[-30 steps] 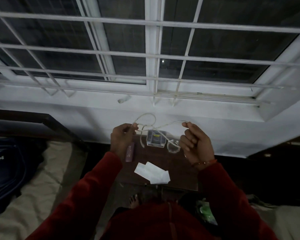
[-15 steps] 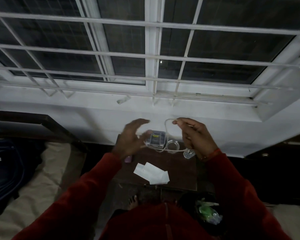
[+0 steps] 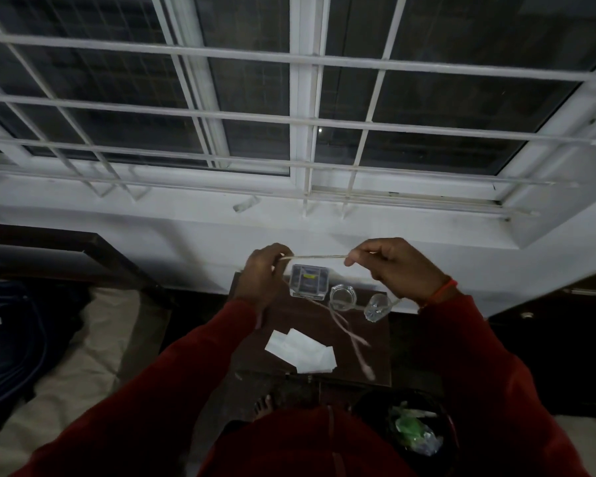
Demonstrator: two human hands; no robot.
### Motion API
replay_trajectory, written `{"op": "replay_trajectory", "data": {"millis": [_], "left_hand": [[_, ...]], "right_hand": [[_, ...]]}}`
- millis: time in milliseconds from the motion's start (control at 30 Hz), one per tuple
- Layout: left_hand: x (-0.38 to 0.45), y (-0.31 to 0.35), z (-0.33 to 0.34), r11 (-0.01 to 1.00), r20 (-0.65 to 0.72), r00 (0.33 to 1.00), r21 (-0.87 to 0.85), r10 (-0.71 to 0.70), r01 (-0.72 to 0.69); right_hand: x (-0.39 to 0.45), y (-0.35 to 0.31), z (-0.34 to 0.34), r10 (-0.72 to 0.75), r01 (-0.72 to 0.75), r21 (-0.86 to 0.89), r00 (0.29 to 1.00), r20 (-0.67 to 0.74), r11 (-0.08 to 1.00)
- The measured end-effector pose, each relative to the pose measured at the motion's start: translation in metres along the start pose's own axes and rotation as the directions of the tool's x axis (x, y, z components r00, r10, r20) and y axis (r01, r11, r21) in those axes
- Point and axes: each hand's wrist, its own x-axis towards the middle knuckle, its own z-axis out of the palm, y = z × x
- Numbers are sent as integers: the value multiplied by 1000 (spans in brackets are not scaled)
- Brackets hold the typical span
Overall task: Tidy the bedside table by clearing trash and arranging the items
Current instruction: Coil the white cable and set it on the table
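While both hands hover above the bedside table (image 3: 368,359), a pale cable (image 3: 312,257) is drawn taut between them: the left hand (image 3: 263,277) pinches one end and the right hand (image 3: 398,268) pinches a point farther along, with the slack dropping past the right wrist and trailing loose over the tabletop, blurred at its free end. Holding it stretched like this probably serves to straighten it for coiling, so it can be laid down neatly. Beneath the cable, at the back edge of the table against the wall, stand a small clear box (image 3: 308,282), a round glass dish (image 3: 344,297) and what looks like a small clear bottle (image 3: 377,306) in a rough row. White papers (image 3: 301,351) lie near the front edge, probably trash meant for the dark bin (image 3: 368,406) on the floor, which already holds wrappers.
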Motion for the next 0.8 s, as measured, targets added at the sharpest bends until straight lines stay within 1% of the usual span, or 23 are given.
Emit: {"op": "replay_trajectory", "data": {"millis": [67, 100, 167, 233, 300, 367, 400, 433, 467, 533, 600, 667, 700, 733, 800], "left_hand": [[6, -6, -9, 973, 2, 981, -125, -195, 194], [10, -6, -13, 956, 5, 966, -144, -259, 257], [14, -2, -19, 943, -11, 948, -115, -317, 313], [17, 5, -22, 947, -57, 951, -122, -305, 297], [20, 11, -25, 960, -105, 960, -138, -259, 244], [25, 17, -28, 978, -116, 974, -105, -193, 181], [26, 22, -30, 989, -101, 985, -68, -137, 130], [26, 27, -30, 997, -77, 995, -34, -66, 64], [27, 34, -31, 1000, -50, 999, -14, 6, -6], [28, 50, -32, 993, -3, 993, 2, 115, -115], [31, 63, -33, 983, 34, 983, 36, 181, -182], [35, 70, -36, 967, 71, 969, 84, 235, -240], [37, 69, -38, 963, 93, 965, 97, 244, -252], [38, 66, -40, 963, 116, 963, 95, 242, -253], [39, 53, -45, 970, 163, 960, 46, 228, -238]], "right_hand": [[2, 7, -14, 4, -8, -152, 1000, -28, 988], [3, 11, -21, 13, -25, -203, 998, -59, 979], [5, 18, -29, 25, -64, -302, 991, -129, 951], [8, 22, -34, 28, -101, -346, 977, -211, 933], [10, 25, -34, 28, -128, -345, 960, -279, 930], [13, 30, -34, -23, -101, -364, 947, -320, 926], [14, 30, -32, -45, -69, -355, 952, -304, 932], [16, 28, -29, -53, -34, -323, 965, -255, 946], [18, 23, -24, -49, 0, -254, 982, -184, 967], [23, 10, -9, -34, 31, -61, 999, -41, 998], [28, -1, 4, -44, 40, 122, 999, 31, 992], [31, -13, 8, -68, 56, 248, 997, 40, 967], [32, -17, 7, -81, 69, 316, 996, 23, 946], [33, -20, 4, -86, 83, 403, 996, -10, 911], [36, -21, -9, -46, 113, 576, 990, -130, 810]]}}
